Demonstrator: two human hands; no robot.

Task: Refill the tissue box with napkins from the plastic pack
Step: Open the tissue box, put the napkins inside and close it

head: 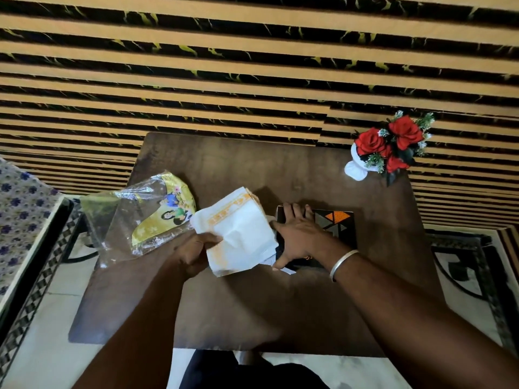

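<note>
A stack of white napkins [238,231] with orange borders is held up over the dark wooden table [252,304], gripped at its lower left corner by my left hand [193,248]. Just right of it lies the black tissue box [337,226] with orange and grey triangles. My right hand [297,234] rests on the box's left end, fingers spread over its edge, and a silver bangle shows on that wrist. The clear plastic pack [140,217] with a yellow printed label lies crumpled on the table's left edge, apart from both hands.
A white vase of red roses [387,147] stands at the table's far right corner. A striped wall runs behind the table. A patterned cloth surface [19,209] sits at the left, and black metal frames flank the table on both sides.
</note>
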